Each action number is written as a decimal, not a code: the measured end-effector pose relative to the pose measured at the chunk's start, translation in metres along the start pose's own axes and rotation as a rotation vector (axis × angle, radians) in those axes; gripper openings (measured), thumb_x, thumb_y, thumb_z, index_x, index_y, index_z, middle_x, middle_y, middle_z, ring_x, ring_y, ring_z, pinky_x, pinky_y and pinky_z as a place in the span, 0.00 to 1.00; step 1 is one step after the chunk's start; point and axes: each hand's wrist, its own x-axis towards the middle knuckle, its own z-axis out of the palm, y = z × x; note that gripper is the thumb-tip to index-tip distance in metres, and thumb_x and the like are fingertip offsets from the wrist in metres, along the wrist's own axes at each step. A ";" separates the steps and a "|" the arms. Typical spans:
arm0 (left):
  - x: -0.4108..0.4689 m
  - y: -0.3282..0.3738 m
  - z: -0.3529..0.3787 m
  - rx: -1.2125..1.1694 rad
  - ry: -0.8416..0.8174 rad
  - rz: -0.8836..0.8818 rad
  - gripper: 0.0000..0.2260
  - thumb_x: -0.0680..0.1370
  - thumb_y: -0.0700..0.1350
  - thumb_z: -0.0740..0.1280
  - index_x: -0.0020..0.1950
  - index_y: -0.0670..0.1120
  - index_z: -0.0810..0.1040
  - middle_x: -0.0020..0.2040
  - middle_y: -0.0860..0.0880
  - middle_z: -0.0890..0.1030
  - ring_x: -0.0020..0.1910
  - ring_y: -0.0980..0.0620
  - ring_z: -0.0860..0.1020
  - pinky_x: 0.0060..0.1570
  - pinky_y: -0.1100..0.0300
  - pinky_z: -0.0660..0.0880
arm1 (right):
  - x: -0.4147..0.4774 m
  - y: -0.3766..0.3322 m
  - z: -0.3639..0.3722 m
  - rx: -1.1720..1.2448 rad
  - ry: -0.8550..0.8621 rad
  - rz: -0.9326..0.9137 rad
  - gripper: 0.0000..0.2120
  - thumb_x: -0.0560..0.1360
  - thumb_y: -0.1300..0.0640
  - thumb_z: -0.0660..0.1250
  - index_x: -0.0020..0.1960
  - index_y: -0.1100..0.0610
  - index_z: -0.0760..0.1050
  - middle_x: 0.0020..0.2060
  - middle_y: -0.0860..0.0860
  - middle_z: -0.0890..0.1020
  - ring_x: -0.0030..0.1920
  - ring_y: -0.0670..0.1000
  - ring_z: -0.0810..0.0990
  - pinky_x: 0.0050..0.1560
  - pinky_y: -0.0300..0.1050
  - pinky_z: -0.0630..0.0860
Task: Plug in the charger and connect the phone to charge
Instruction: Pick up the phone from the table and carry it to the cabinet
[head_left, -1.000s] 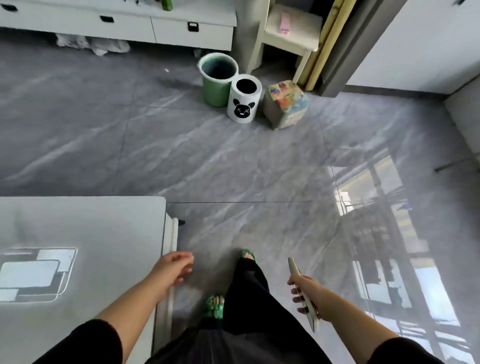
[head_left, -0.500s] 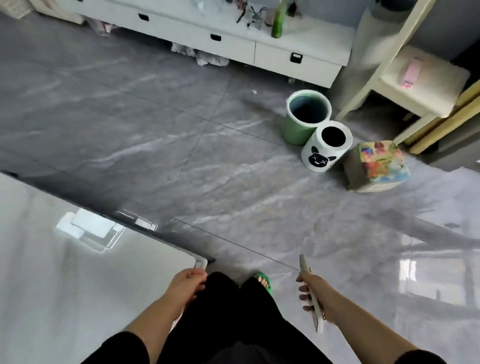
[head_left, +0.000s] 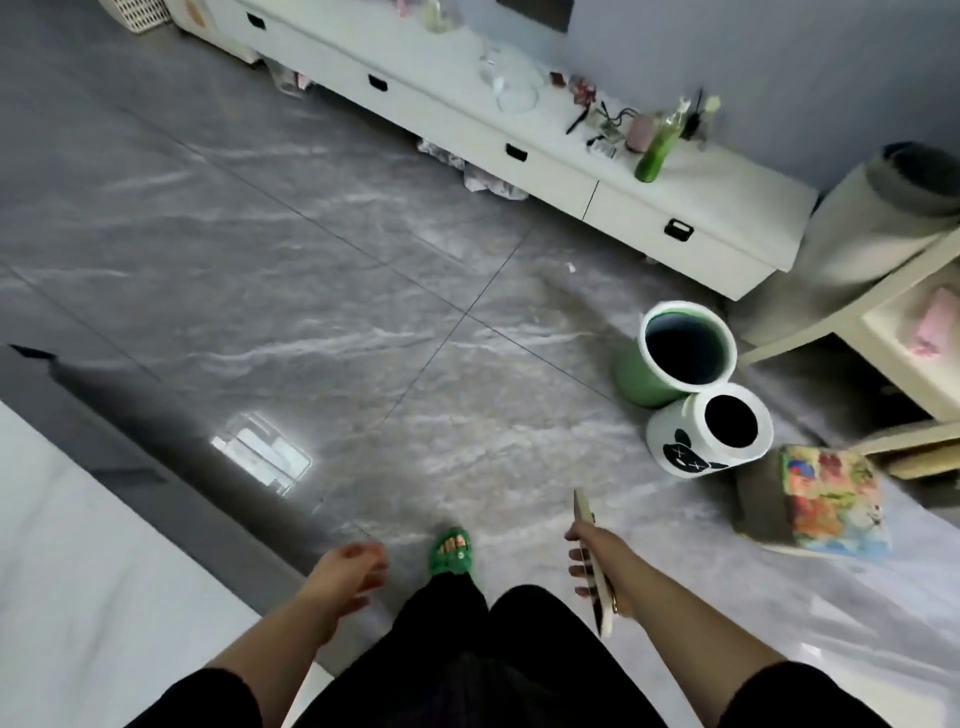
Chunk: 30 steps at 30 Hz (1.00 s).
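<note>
Grey marble-look floor tiles (head_left: 322, 291) fill most of the view, and the person stands on them with one green slipper (head_left: 451, 552) showing below black trousers. The right hand (head_left: 597, 564) carries the phone (head_left: 591, 558) edge-on, the fingers (head_left: 577, 556) wrapped around its side and the thumb behind it, so the grip looks firm and closed on the phone. The left hand (head_left: 349, 571) hangs loose beside the white desk (head_left: 78, 571) at the lower left, its fingers slightly curled and holding nothing; whether it touches the desk edge is hard to say because of blur. No charger, cable or wall socket can be made out with certainty anywhere here. A low white cabinet (head_left: 519, 150) runs along the far wall with a clutter of small items on top, among them a green bottle (head_left: 655, 150) and some dark wire-like things too blurred to identify. Near its right end stand a green bin (head_left: 670, 358) and, touching it, a white bin with a panda face (head_left: 706, 431), with a colourful cube stool (head_left: 821, 499) just beside that. Judging from this, the task is at its very start: the phone is in hand, but the charger has not yet been found or plugged in. The next move calls for locating the charger and an outlet, probably around the cabinet, with the free left hand available to pick up the plug while the right keeps the phone.
</note>
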 end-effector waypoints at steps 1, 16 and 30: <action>0.009 0.021 0.002 -0.016 -0.012 0.003 0.03 0.78 0.43 0.65 0.49 0.45 0.78 0.45 0.45 0.81 0.44 0.48 0.79 0.40 0.59 0.69 | 0.005 -0.015 -0.004 -0.004 -0.003 0.016 0.17 0.70 0.53 0.67 0.57 0.59 0.70 0.38 0.55 0.68 0.35 0.55 0.70 0.37 0.49 0.68; 0.153 0.307 0.036 -0.066 -0.067 0.014 0.12 0.77 0.44 0.67 0.60 0.44 0.77 0.56 0.44 0.81 0.54 0.46 0.80 0.51 0.54 0.72 | 0.111 -0.282 -0.075 -0.134 -0.074 0.190 0.16 0.70 0.52 0.69 0.54 0.58 0.71 0.44 0.57 0.67 0.39 0.56 0.69 0.39 0.48 0.69; 0.283 0.530 -0.039 -0.114 0.047 -0.008 0.11 0.77 0.43 0.66 0.59 0.44 0.77 0.55 0.44 0.81 0.50 0.46 0.79 0.51 0.54 0.70 | 0.171 -0.626 0.041 -0.206 -0.027 -0.073 0.14 0.67 0.52 0.69 0.50 0.57 0.76 0.42 0.55 0.75 0.39 0.54 0.75 0.37 0.45 0.76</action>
